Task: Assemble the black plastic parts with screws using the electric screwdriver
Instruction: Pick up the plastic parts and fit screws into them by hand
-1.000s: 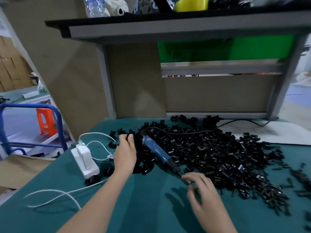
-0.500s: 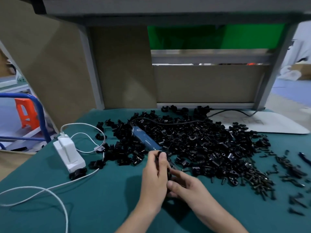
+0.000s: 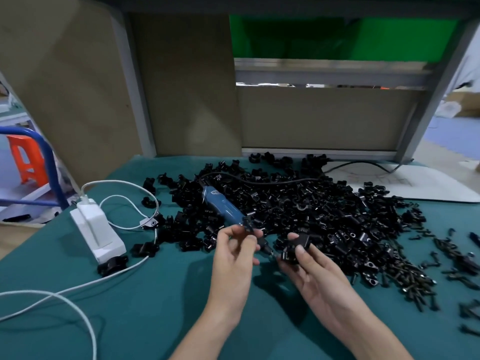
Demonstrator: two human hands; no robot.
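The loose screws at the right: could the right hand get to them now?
Probably yes. The screws lie uncovered on the green cloth, just right of the right hand, only low scattered parts between. But that hand grips a black plastic part, so its fingers are busy.

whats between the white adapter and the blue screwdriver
In the head view, a loop of white cable and a few loose black plastic parts lie on the green mat between the white adapter and the blue electric screwdriver.
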